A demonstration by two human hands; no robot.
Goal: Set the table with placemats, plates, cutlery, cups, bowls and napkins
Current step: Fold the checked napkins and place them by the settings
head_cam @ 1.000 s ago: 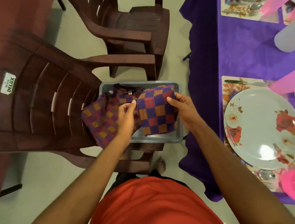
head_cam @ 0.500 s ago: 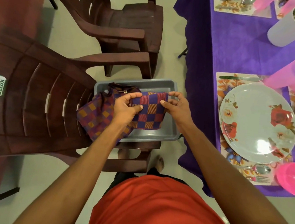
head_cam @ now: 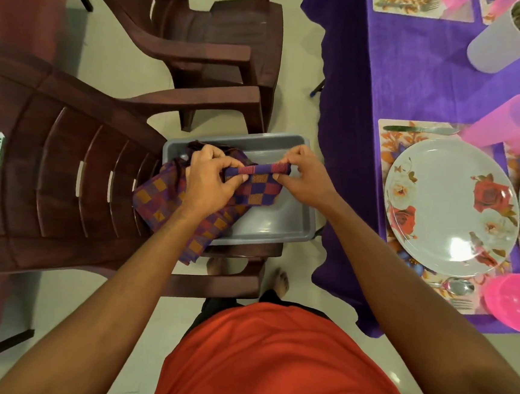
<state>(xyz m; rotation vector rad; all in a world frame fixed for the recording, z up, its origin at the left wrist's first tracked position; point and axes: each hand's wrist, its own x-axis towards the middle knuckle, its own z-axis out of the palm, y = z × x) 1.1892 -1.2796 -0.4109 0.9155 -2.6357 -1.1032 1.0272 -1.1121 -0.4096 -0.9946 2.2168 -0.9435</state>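
A checked purple, red and orange napkin (head_cam: 258, 187) hangs over a grey tray (head_cam: 268, 229) that sits on a brown plastic chair. My left hand (head_cam: 210, 180) pinches its left top corner and my right hand (head_cam: 304, 177) pinches its right top corner, where the top edge is rolled over. More checked cloth (head_cam: 170, 201) lies under my left wrist, spilling over the tray's left rim. On the purple table to the right, a floral plate (head_cam: 449, 207) sits on a floral placemat (head_cam: 392, 145) with a knife (head_cam: 418, 129) above it.
A spoon (head_cam: 458, 286) and fork lie below the plate beside a pink bowl (head_cam: 517, 301). Pink cups (head_cam: 510, 124) and a grey cup (head_cam: 505, 39) stand farther back. A second brown chair (head_cam: 209, 44) stands behind the tray's chair (head_cam: 49, 178).
Both hands have folded the napkin down from a wide flat square into a narrower piece with a rolled top edge, and have drawn closer together over the tray.
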